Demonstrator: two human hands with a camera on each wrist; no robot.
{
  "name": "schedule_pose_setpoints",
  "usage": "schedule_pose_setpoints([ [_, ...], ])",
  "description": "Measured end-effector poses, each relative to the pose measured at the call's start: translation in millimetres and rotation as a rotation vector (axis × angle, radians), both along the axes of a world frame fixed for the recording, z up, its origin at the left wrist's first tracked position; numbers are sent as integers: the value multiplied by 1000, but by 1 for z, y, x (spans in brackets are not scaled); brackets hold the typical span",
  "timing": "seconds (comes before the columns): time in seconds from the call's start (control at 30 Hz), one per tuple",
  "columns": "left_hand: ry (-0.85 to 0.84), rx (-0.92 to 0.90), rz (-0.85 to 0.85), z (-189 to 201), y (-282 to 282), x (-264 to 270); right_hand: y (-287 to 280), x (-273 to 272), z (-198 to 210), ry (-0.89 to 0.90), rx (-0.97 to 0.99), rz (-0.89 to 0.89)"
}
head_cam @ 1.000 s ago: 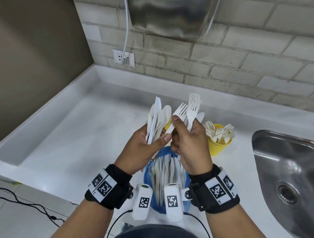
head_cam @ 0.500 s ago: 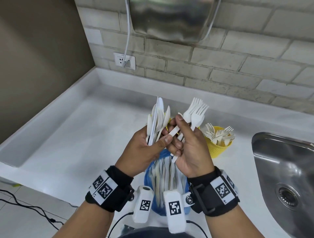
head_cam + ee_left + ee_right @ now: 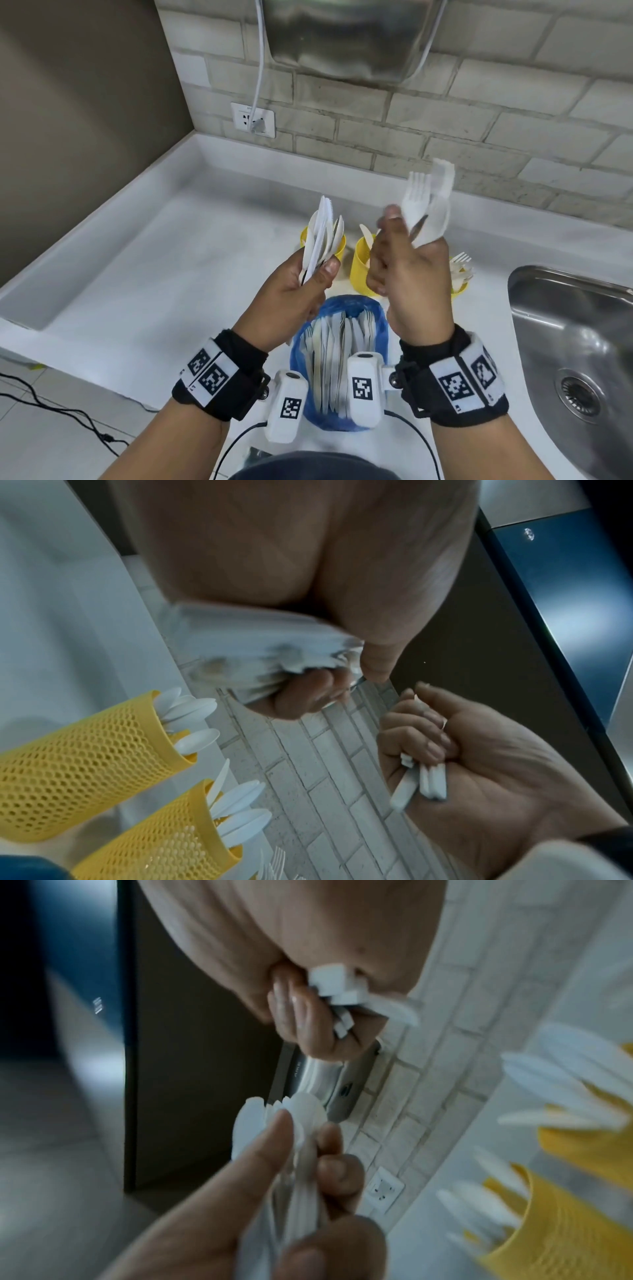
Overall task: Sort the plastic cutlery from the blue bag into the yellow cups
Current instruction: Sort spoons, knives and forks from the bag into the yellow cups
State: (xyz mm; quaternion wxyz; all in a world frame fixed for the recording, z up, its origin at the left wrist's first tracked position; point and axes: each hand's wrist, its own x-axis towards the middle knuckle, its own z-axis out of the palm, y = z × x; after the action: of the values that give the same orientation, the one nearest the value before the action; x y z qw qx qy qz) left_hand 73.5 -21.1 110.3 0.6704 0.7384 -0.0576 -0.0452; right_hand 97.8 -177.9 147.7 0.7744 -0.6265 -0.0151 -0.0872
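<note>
Now, scene: a person stands at a white counter point(image 3: 144, 274), both hands raised over an open blue bag point(image 3: 342, 308) that stands just before them.
Left hand: the left hand point(image 3: 291, 298) clasps a mixed bunch of knives and spoons point(image 3: 322, 240), thumb pressed across the handles and fingers curled behind; the bunch points up and fans a little, likely so each piece can be told apart and drawn out.
Right hand: the right hand point(image 3: 411, 277) is curled round a few forks point(image 3: 428, 198) by their handles, tines up and blurred with motion; the left wrist view shows the handle ends point(image 3: 421, 780) poking out below the closed fingers.
Why split: it seems the forks are parted from the rest so one kind goes to one cup.
Yellow cups: three mesh cups stand beyond the bag; the left cup point(image 3: 339, 248) is partly hidden by the bunch, the middle cup point(image 3: 359, 270) holds knives, the right cup point(image 3: 460, 287) holds forks and sits partly behind the right hand.
Bag contents: much white cutlery point(image 3: 335, 356) is in the bag, so the sorting looks far from done.
Nearby: a steel sink point(image 3: 575, 342) lies to the right; a wall socket point(image 3: 252, 120) sits on the brick wall.
Next step, as judged: carry the forks to the right cup, handles down.
</note>
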Motion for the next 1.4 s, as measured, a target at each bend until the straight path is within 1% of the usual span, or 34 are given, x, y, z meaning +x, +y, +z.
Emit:
schedule_pose_setpoints([
  [0.07,-21,19,-15,1,-2,0,2,-2,-5,-99,-285,27],
  [0.1,-32,29,-27,3,-3,0,3,-3,-8,-125,-358,44],
  [0.13,-40,40,-37,5,-4,-1,5,-4,-11,-132,-385,62],
  [0.2,-48,54,-37,7,-4,-2,6,-5,-16,-118,-406,71],
  [0.33,-28,38,-32,4,-2,-2,3,-2,-19,-107,-473,18],
  [0.53,-16,-61,-68,3,-1,-2,2,1,-19,-170,-426,42],
  [0.63,2,-84,-71,3,-2,-2,2,1,-19,-181,-405,8],
  [0.77,18,-80,-69,4,0,-4,8,3,-27,-117,-294,-45],
  [0.87,23,-77,-75,6,0,-6,11,3,-30,-50,-161,-42],
  [1.03,3,-62,-63,13,-1,-7,15,-5,-22,-54,-144,34],
  [1.1,-20,-27,-42,14,-2,-7,15,-7,-17,-24,-94,33],
  [1.2,-123,62,-17,11,-1,-7,13,-4,-13,45,110,10],
  [1.27,-210,173,7,10,0,-7,9,-1,-10,106,283,-4],
  [1.33,-297,334,45,10,0,-7,3,3,-10,173,497,35],
  [1.4,-365,452,91,9,1,-7,-5,7,-15,252,693,113],
])
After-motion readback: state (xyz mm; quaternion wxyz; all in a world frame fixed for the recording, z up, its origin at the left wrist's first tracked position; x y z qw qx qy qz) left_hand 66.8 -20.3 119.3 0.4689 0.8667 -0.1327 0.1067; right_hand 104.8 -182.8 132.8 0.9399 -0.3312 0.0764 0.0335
